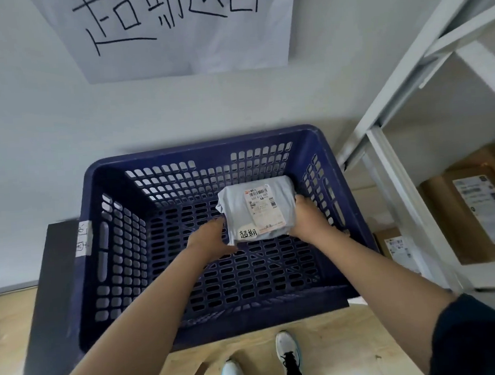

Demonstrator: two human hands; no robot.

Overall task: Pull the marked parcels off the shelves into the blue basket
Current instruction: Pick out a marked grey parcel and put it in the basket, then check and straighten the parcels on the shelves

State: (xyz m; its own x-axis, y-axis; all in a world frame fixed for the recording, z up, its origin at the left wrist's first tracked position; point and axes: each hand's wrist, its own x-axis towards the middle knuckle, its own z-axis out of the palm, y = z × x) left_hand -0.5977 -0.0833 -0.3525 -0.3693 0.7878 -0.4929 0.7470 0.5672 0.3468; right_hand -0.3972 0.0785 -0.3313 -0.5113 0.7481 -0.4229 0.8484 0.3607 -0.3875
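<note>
Floor, far left: wooden boards (pixel 6 321) are showing beside a dark stand (pixel 47 289) that is carrying the basket; a white taped label (pixel 83 238) is sitting on the stand's top edge.
Wall: a white paper sign (pixel 182 28) with large handwritten black characters is hanging above the basket.
Blue basket (pixel 99 180): it is resting on the dark stand against the wall, slotted walls and slotted floor showing; the only thing inside is the one parcel.
Left hand (pixel 207 238): it is reaching down into the basket, its grip holding the parcel's near-left corner, thumb lying along the lower edge; the fingers are mostly hidden under the parcel.
Marked parcel (pixel 256 210): a grey plastic mailer bag is sitting inside the basket, toward the rear right, label side up; a printed shipping label is facing the camera and a small handwritten tag is sitting at the near-left corner. Cannot tell whether it is touching the basket floor.
Right hand (pixel 308 215): its grip is wrapping the parcel's right edge, fingers curling out of sight beneath.
Shoes (pixel 261 365): two white shoes are standing on the boards just in front of the basket.
Shelves, right: a white metal rack (pixel 389 136) is standing just beside the basket, holding brown cardboard boxes (pixel 476 215) with white labels.
</note>
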